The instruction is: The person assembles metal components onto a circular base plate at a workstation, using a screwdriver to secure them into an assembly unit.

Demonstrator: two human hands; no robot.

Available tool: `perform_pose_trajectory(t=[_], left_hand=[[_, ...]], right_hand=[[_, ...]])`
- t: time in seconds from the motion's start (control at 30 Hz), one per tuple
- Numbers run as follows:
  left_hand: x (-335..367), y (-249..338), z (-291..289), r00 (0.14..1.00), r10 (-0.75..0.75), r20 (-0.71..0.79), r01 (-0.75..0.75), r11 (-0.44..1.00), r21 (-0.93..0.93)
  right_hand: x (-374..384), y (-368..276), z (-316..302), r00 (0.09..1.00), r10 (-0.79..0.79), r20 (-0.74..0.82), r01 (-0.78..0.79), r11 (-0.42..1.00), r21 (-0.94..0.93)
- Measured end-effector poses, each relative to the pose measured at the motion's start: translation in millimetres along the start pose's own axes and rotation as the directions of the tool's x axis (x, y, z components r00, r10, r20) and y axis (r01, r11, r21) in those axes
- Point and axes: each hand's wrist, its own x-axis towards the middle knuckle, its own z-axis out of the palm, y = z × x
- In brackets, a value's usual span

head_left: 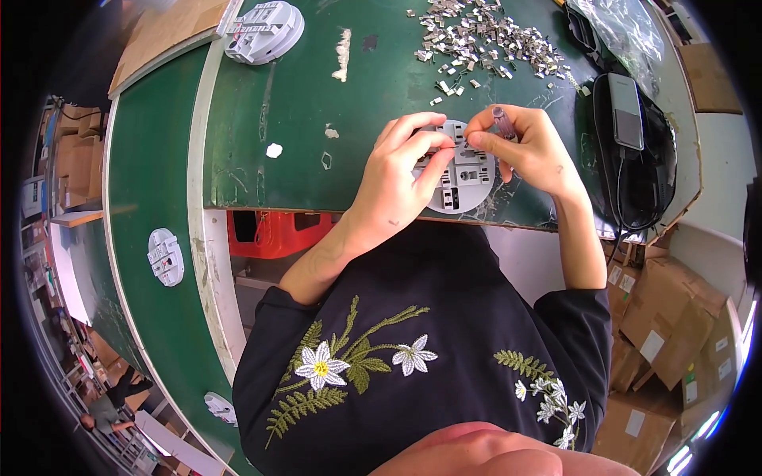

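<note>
A round light-grey plastic base (468, 193) with slots, raised blocks and small dark parts lies near the table's front edge. Over its left half is my left hand (401, 168), thumb and fingers pinched together; whatever sits between the tips is too small to make out. My right hand (533, 149) is closed at the base's right side, its thumb and forefinger meeting above the base. Held in that hand is a screwdriver (503, 124) with a clear purplish handle; its shaft is hidden by the fingers.
Many small metal clips (480, 40) lie heaped beyond my hands. To the right, a grey power bank (625, 111) with a cable rests on a black case (647, 186). Another grey base (264, 33) stands far left. A green side strip (147, 206) carries more bases.
</note>
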Motion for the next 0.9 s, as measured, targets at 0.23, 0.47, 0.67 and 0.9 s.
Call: perform_pose_trajectory(t=[0.23, 0.47, 0.67, 0.9], left_hand=[[1.3, -4.0, -3.7, 0.999, -0.029, 0.026, 0.03, 0.999, -0.027], [3.5, -7.5, -3.9, 1.0, 0.007, -0.004, -0.007, 1.0, -0.031], [1.3, -3.7, -9.2, 0.999, 0.031, -0.017, -0.029, 0.996, 0.088], [-0.5, -8.1, -15.0, 0.999, 0.011, -0.042, -0.01, 0.999, 0.031]], right_hand=[[10.0, -0.4, 1.7, 0.997, 0.022, 0.071, -0.023, 1.0, 0.015], [11.6, -5.6, 4.7, 0.995, 0.042, 0.091, -0.04, 0.999, -0.025], [6.0, -3.4, 14.4, 0.995, -0.083, 0.048, 0.092, 0.967, -0.237], [7.9, 11.5, 28.9, 0.931, -0.361, 0.062, 0.356, 0.852, -0.383]])
